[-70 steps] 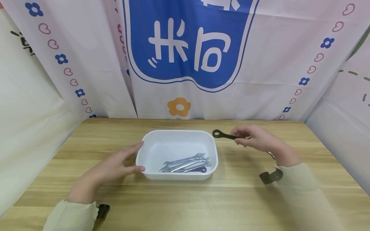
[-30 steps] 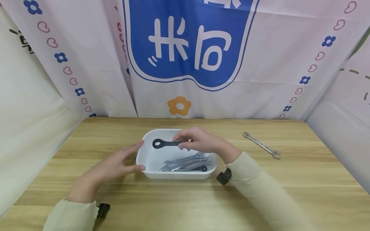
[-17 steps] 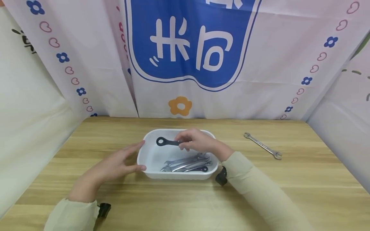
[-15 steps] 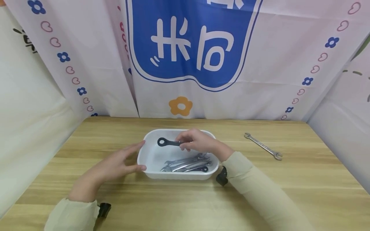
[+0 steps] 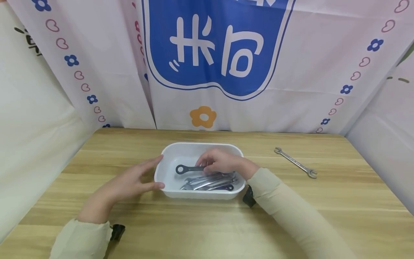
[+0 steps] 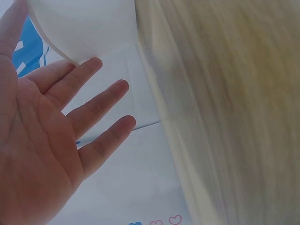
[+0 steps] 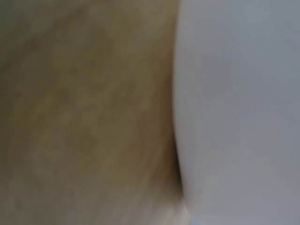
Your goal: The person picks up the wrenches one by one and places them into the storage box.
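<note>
A white plastic tub (image 5: 197,195) stands on the wooden table. My left hand (image 5: 129,183) touches its left end, thumb near the front corner and fingertips at the rim. The left wrist view shows these fingers (image 6: 96,105) extended and spread beside the tub wall (image 6: 89,28). Inside the tub, my right hand (image 5: 221,161) pinches one end of a black wrench (image 5: 191,169), its ring end pointing left. Just in front of it lies a pile of silver wrenches (image 5: 207,181), with another dark ring end (image 5: 229,187) at the right. The right wrist view is filled by blurred tub wall (image 7: 239,112) and table.
A silver double open-ended wrench (image 5: 295,162) lies slantwise on the table (image 5: 207,230), right of the tub. A printed white cloth (image 5: 307,72) hangs behind the table, with more cloth at both sides.
My right hand brought the black wrench left from beyond the tub's right side, then lowered it inside toward the pile. The left hand has stayed at the tub's left end.
</note>
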{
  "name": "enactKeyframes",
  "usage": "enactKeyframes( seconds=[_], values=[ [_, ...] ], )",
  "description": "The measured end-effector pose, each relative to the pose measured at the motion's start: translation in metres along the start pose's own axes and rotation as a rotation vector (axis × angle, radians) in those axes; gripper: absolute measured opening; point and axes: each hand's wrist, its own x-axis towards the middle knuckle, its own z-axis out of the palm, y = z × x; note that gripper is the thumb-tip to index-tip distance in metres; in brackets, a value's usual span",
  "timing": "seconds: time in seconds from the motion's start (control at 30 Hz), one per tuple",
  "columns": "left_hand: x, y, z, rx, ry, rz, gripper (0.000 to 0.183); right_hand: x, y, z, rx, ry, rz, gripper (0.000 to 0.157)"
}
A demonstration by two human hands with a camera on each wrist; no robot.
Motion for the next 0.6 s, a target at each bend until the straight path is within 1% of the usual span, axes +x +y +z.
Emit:
enactKeyframes(
  seconds=[0.33, 0.6],
  values=[
    [0.0003, 0.0016, -0.0017, -0.003, -0.011, -0.003, 0.090, 0.0005, 0.0018, 0.0013, -0.042, -0.033, 0.021, 0.030],
    [0.0007, 0.0022, -0.0006, 0.003, -0.008, -0.009, 0.091, -0.0009, 0.0021, 0.0019, -0.056, -0.053, 0.040, 0.029]
  ],
)
